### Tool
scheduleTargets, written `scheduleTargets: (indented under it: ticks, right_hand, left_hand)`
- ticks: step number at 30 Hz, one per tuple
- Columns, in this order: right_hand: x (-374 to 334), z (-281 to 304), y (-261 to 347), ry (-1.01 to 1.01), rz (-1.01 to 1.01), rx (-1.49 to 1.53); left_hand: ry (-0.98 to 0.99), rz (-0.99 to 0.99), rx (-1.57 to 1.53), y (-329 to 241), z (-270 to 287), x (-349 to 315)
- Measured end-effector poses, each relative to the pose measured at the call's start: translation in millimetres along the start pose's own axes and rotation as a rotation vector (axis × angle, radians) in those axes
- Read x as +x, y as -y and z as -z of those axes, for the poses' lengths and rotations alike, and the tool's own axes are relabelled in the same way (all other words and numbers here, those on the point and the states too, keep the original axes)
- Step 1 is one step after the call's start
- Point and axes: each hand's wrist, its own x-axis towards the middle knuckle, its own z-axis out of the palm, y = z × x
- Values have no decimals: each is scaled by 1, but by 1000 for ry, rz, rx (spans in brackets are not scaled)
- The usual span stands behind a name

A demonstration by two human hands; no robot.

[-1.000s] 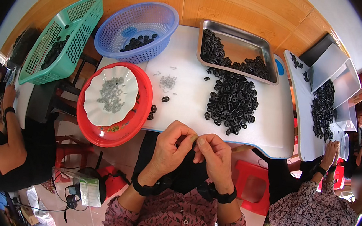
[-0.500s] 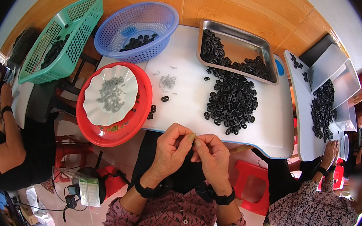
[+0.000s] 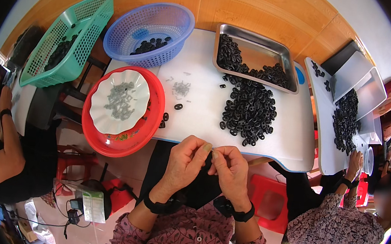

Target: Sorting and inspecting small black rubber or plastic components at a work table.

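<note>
My left hand (image 3: 185, 162) and my right hand (image 3: 230, 168) meet at the table's front edge, thumbs and forefingers pinched. Between the fingertips is something too small and hidden to make out. Beyond them on the white table (image 3: 190, 126) lies a heap of small black two-holed pieces (image 3: 248, 110). One such black piece (image 3: 178, 106) rests alone to the left. Farther back is a little scatter of small clear pieces (image 3: 181, 88). More clear bits (image 3: 121, 100) fill the middle of a white scalloped plate (image 3: 100, 113), which sits in a red basin (image 3: 91, 136).
A metal tray (image 3: 269, 44) at the back holds more black pieces. Blue (image 3: 177, 45) and green (image 3: 35, 76) baskets stand back left with black pieces inside. People work at the left (image 3: 8, 156) and right (image 3: 336, 225). A red stool (image 3: 268, 197) is below the table's right side.
My fingertips have drawn slightly apart, with a sliver of something pale showing between them. The view has shifted a little; the heaps and containers look the same.
</note>
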Motion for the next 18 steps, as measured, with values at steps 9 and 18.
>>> scheduleTargets:
  ticks: [9, 18]
  right_hand:
    - [-1, -3, 0, -41, 49, -48]
    - [-3, -1, 14, -9, -60, 57]
  left_hand:
    - [45, 8, -71, 2, 0, -4]
    - [98, 35, -189, -5, 1, -7]
